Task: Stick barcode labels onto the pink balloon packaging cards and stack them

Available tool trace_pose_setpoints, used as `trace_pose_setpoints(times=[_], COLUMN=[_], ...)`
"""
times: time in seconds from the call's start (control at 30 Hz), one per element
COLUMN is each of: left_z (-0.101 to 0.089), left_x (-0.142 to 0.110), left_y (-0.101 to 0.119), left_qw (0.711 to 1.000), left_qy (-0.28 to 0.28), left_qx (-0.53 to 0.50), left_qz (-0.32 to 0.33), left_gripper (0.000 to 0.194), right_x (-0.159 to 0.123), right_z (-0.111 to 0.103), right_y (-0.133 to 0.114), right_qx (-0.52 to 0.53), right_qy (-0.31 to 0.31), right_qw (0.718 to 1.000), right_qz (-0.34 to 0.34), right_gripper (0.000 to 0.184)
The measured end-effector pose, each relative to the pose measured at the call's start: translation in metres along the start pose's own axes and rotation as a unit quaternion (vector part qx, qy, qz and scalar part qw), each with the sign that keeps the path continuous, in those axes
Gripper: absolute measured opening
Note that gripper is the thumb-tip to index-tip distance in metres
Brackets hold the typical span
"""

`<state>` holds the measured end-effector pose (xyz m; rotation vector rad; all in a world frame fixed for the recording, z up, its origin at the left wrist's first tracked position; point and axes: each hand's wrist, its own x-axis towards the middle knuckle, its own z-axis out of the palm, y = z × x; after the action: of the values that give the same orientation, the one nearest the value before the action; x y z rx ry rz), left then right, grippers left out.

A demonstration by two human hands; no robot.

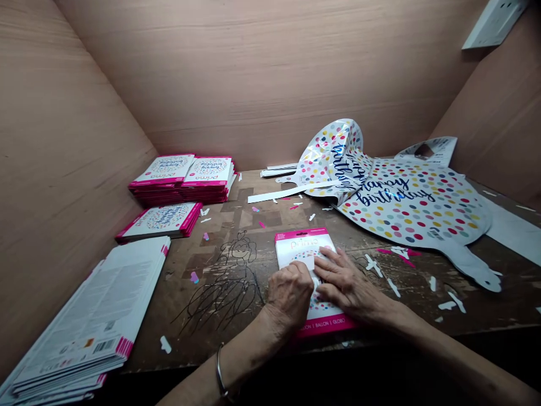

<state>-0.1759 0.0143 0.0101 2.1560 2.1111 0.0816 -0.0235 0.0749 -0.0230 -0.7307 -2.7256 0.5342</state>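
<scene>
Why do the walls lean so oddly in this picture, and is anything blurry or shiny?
In the head view, the wide lens seems to splay the wooden walls; the foil balloon throws bright glare near its lettering, while the left hand and right hand look sharp, not blurred.

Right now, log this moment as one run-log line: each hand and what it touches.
left hand: on pink-edged balloon packet | right hand: on same packet | nearby: polka-dot foil balloon, stacked packets
</scene>
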Motion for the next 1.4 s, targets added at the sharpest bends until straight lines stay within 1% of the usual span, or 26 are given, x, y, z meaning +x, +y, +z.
trace_pose_setpoints(times=[0.1,0.17,0.3,0.4,0.47,0.6,0.63,0.7,0.77,0.83,0.9,0.97,1.03,1.17,1.23,1.33,1.4], left_z=[0.002,0.002,0.001,0.005,0.009,0.014,0.014,0.014,0.014,0.016,0.018,0.02,0.023,0.024,0.023,0.023,0.024], left_x=[0.004,0.008,0.014,0.014,0.011,0.0,-0.003,-0.008,-0.011,-0.011,-0.011,-0.011,-0.012,-0.013,-0.013,-0.013,-0.013], left_y=[0.004,0.006,0.012,0.013,0.01,-0.005,-0.01,-0.017,-0.024,-0.029,-0.035,-0.041,-0.049,-0.063,-0.066,-0.068,-0.069], left_qw=[0.999,0.997,0.989,0.984,0.986,0.995,0.996,0.996,0.995,0.992,0.986,0.98,0.975,0.964,0.961,0.959,0.959], left_qy=[-0.015,-0.033,-0.082,-0.088,-0.065,0.024,0.04,0.06,0.068,0.059,0.034,0.01,-0.013,-0.055,-0.067,-0.072,-0.071], left_qx=[0.04,0.063,0.104,0.138,0.138,0.069,0.052,0.034,0.021,-0.009,-0.056,-0.095,-0.113,-0.102,-0.085,-0.06,-0.051], left_qz=[0.022,0.034,0.061,0.068,0.065,0.07,0.065,0.055,0.07,0.114,0.153,0.172,0.192,0.24,0.254,0.268,0.271], left_gripper=[0.03,0.029,0.024,0.024,0.023,0.019,0.021,0.031,0.038,0.04,0.045,0.05,0.053,0.06,0.063,0.066,0.067], right_x=[0.002,0.003,0.003,0.002,0.002,0.001,0.001,0.0,0.0,-0.001,-0.001,-0.001,0.0,0.002,0.001,-0.005,-0.012], right_z=[-0.007,-0.011,-0.011,-0.009,-0.009,-0.007,-0.007,-0.006,-0.005,-0.005,-0.005,-0.005,-0.005,-0.006,-0.007,-0.009,-0.011], right_y=[0.001,0.002,0.005,0.006,0.006,0.006,0.006,0.006,0.007,0.007,0.007,0.008,0.008,0.008,0.009,0.015,0.022], right_qx=[0.053,0.08,0.104,0.106,0.104,0.094,0.091,0.086,0.082,0.08,0.077,0.069,0.058,0.032,0.011,-0.023,-0.038], right_qy=[-0.062,-0.085,-0.088,-0.083,-0.084,-0.087,-0.085,-0.081,-0.077,-0.072,-0.071,-0.075,-0.079,-0.079,-0.074,-0.042,-0.02], right_qw=[0.997,0.993,0.99,0.991,0.991,0.992,0.992,0.993,0.994,0.994,0.994,0.994,0.995,0.995,0.996,0.997,0.997], right_qz=[-0.005,-0.017,-0.028,-0.022,-0.016,-0.007,-0.006,-0.01,-0.014,-0.018,-0.022,-0.027,-0.033,-0.048,-0.056,-0.064,-0.071], right_gripper=[0.043,0.044,0.043,0.042,0.04,0.045,0.047,0.049,0.049,0.05,0.051,0.053,0.054,0.051,0.054,0.062,0.06])
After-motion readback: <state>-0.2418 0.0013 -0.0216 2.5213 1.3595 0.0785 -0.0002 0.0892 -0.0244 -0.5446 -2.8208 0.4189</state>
